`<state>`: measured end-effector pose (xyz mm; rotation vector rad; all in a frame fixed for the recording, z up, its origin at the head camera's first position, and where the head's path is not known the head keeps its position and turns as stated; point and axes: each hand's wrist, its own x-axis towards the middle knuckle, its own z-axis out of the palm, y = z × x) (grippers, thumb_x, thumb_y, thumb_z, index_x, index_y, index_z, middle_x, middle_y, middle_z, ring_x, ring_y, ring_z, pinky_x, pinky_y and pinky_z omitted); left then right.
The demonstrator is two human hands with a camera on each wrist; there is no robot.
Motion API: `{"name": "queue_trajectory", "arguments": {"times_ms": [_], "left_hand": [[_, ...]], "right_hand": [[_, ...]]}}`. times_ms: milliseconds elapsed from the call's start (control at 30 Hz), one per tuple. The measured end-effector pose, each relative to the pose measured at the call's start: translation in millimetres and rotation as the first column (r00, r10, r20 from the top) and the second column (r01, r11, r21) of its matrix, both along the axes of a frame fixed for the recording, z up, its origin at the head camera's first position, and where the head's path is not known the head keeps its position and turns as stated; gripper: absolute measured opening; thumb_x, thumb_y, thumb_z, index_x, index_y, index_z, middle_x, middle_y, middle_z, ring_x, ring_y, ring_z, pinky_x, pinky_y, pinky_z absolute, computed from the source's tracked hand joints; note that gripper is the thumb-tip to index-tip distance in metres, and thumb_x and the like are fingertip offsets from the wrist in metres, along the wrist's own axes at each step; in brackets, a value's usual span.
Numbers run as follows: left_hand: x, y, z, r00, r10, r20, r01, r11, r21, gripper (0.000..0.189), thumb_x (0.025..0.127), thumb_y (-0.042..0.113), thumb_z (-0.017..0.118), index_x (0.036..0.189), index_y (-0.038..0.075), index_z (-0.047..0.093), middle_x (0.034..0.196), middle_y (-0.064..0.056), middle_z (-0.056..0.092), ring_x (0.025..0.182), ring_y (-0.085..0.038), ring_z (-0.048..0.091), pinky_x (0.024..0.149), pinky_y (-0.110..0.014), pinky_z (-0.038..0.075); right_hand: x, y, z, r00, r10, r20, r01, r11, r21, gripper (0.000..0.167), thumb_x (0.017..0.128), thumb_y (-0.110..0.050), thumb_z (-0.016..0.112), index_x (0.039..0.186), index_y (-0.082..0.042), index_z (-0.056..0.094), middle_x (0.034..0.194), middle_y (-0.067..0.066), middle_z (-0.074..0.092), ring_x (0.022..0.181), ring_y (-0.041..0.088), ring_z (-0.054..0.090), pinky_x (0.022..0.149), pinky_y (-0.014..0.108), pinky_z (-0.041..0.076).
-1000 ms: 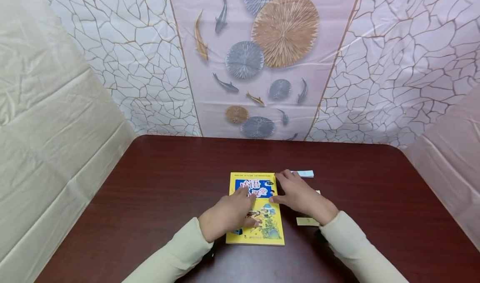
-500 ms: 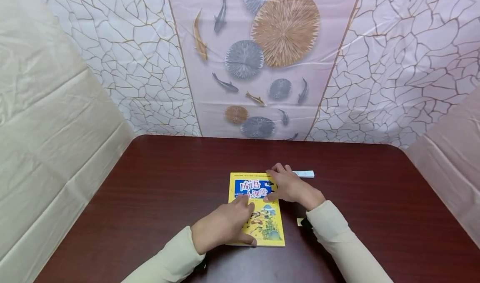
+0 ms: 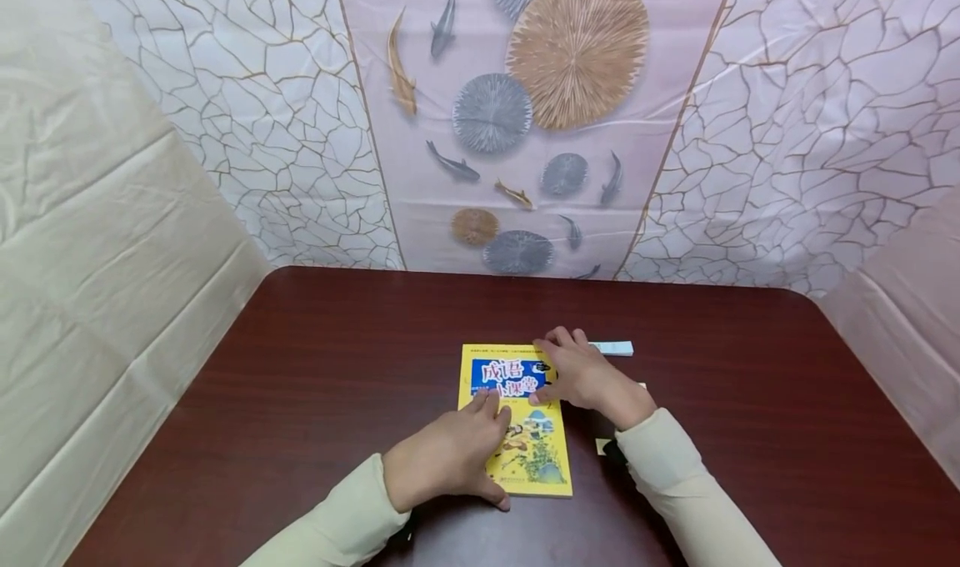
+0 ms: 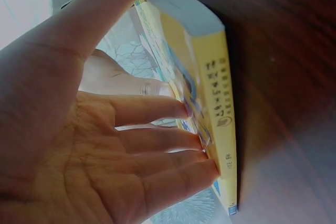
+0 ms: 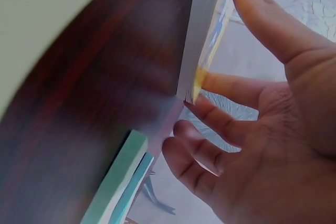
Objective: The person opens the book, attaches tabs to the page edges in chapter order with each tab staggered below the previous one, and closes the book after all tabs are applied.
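Observation:
A yellow paperback book (image 3: 551,446) with a blue title panel lies flat on the table, its spine (image 4: 219,103) on the left. My left hand (image 3: 446,454) rests its straight fingertips on the cover; the thumb is spread out by the bottom edge. On the right, my right hand (image 3: 592,379) is at the upper corner. Its thumb (image 5: 262,11) touches the cover, the index finger lies at the cover's corner and the middle fingertip meets the page edge (image 5: 197,40). The other fingers hang loosely bent beside the book.
Right of the book, a pale blue-white paper pad (image 3: 617,348) lies near the right fingers. A small yellow paper slip (image 3: 602,447) shows beside the right sleeve, which partly covers it. Patterned cloth (image 3: 517,175) hangs behind the dark red table (image 3: 337,367).
My left hand has drawn back toward the book's lower left, its thumb moving down off the cover. My right hand has shifted slightly left onto the upper right corner. The book stays nearly in place.

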<state>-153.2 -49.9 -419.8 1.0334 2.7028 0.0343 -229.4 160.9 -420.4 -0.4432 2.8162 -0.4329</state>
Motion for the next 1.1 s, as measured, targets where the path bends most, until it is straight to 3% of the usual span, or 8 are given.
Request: {"name": "queue_trajectory", "arguments": {"times_ms": [367,500,633,833,967,1100], "left_hand": [[-4.1,-0.4,4.7,0.999,0.001,0.048,0.000,1.000,-0.004,0.106,0.081,0.071,0.080,0.156,0.002,0.049,0.162,-0.023,0.042,0.151,-0.034,0.043,0.110,-0.039,0.050],[-3.7,-1.1,5.2,0.999,0.009,0.050,-0.009,1.000,-0.007,0.107,0.081,0.072,0.080,0.156,0.003,0.049,0.163,-0.023,0.041,0.151,-0.034,0.043,0.109,-0.040,0.051],[-3.8,-1.9,4.4,0.999,0.008,0.043,-0.007,1.000,-0.010,0.107,0.080,0.072,0.080,0.156,0.003,0.049,0.163,-0.022,0.042,0.151,-0.034,0.043,0.108,-0.039,0.052],[-2.7,-2.3,3.2,1.000,-0.007,0.030,0.007,1.000,0.006,0.106,0.081,0.071,0.080,0.155,0.002,0.051,0.161,-0.022,0.044,0.150,-0.033,0.045,0.108,-0.038,0.052],[-3.0,-2.6,3.0,0.999,-0.004,0.045,0.004,1.000,0.016,0.105,0.082,0.071,0.080,0.155,0.001,0.050,0.161,-0.024,0.043,0.150,-0.035,0.044,0.111,-0.039,0.050],[-4.2,-2.9,2.2,0.998,-0.007,0.057,0.005,1.000,0.026,0.105,0.082,0.071,0.079,0.155,0.000,0.050,0.161,-0.025,0.044,0.151,-0.036,0.043,0.113,-0.040,0.048]], "right_hand": [[8.1,-7,7.3,0.997,0.021,-0.079,-0.013,0.994,0.108,0.078,0.089,-0.034,0.087,0.152,-0.003,0.055,0.151,0.017,0.048,0.135,0.038,0.040,0.116,0.063,0.033],[4.4,-8,7.4,0.998,0.026,-0.058,-0.020,0.996,0.090,0.086,0.088,-0.034,0.088,0.156,-0.001,0.048,0.153,0.019,0.046,0.140,0.040,0.039,0.120,0.066,0.029],[-0.5,-6,7.0,0.999,0.030,-0.037,-0.027,0.997,0.074,0.093,0.085,-0.036,0.091,0.157,0.000,0.046,0.150,0.019,0.045,0.136,0.038,0.039,0.119,0.064,0.031],[-1.7,-6,7.6,0.997,0.042,-0.059,-0.036,0.996,0.086,0.089,0.083,-0.037,0.092,0.153,-0.001,0.052,0.141,0.017,0.043,0.128,0.034,0.037,0.114,0.060,0.035],[0.5,-6,7.5,0.994,0.069,-0.090,-0.058,0.992,0.115,0.080,0.084,-0.038,0.091,0.147,-0.002,0.058,0.145,0.018,0.044,0.132,0.036,0.039,0.113,0.060,0.035],[-0.5,-5,5.1,0.995,0.063,-0.071,-0.055,0.992,0.113,0.088,0.085,-0.039,0.090,0.154,-0.002,0.050,0.152,0.020,0.045,0.138,0.039,0.040,0.117,0.064,0.032]]}}
